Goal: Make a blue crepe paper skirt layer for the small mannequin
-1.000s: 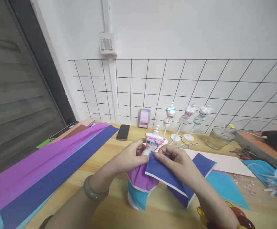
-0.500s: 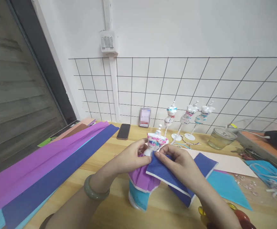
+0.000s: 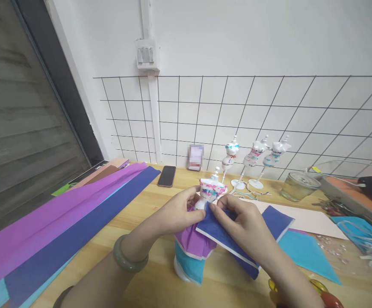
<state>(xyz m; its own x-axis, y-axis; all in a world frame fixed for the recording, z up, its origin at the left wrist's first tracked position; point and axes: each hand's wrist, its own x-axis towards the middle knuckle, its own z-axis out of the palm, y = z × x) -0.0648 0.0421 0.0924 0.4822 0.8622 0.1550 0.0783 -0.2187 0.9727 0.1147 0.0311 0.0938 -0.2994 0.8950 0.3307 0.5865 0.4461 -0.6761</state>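
A small white dress form [image 3: 209, 192] stands in front of me, its bust painted pink and blue. Round its lower part hangs a gathered purple paper layer [image 3: 196, 244], with a turquoise paper layer [image 3: 190, 262] below that. My left hand [image 3: 183, 208] is closed round the waist, its thumb pressing at the top edge of the layers. Between the thumb and fingers of my right hand [image 3: 245, 220] is a dark blue strip of crepe paper [image 3: 226, 237] with a white edge. The strip's upper corner touches the waist beside my left thumb; its other end trails to the right.
Long purple, blue and turquoise sheets [image 3: 86, 226] lie at the left. Behind are a dark phone [image 3: 166, 176], another upright phone [image 3: 195, 157] and three painted dress forms [image 3: 255, 154]. At the right are a glass jar [image 3: 299, 186], turquoise paper [image 3: 309, 256] and clear beads [image 3: 335, 249].
The whole view has shifted very slightly. Both hands, the dress form and the blue strip keep nearly the same pose.
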